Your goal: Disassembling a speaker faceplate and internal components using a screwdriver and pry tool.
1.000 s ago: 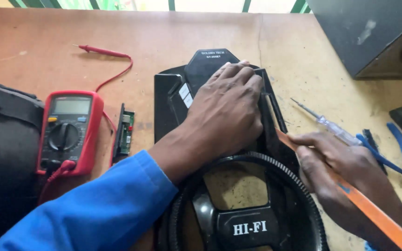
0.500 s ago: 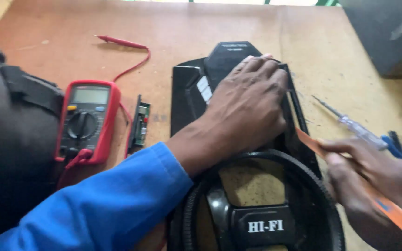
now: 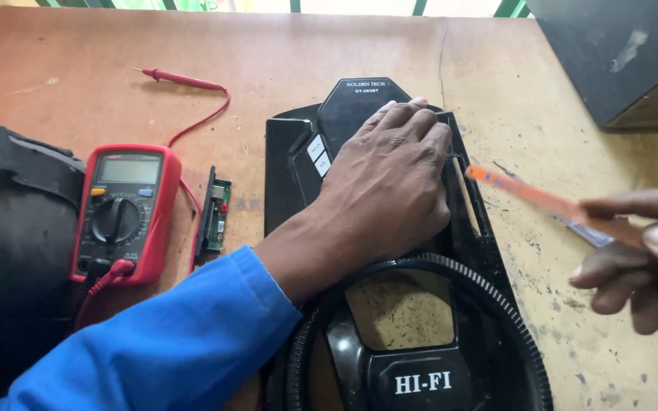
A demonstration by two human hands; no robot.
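Observation:
My left hand (image 3: 386, 183), in a blue sleeve, lies flat on the upper part of a black plastic speaker front panel (image 3: 291, 167) that rests on the wooden table. The panel has a round ribbed ring (image 3: 496, 304) at its lower end. My right hand (image 3: 637, 255) is off to the right of the panel, raised above the table, holding an orange flat tool (image 3: 527, 196) whose tip points left toward the panel's right edge. The right hand and tool are blurred.
A red multimeter (image 3: 123, 213) with red leads lies left of the panel, its probe (image 3: 180, 78) farther back. A small green circuit board (image 3: 215, 217) stands between them. A dark bag (image 3: 9, 251) fills the left edge. A black box (image 3: 618, 53) sits at back right.
My right hand has lifted away from the panel's right edge and moved right, carrying the orange tool. My left hand stays pressed on the panel.

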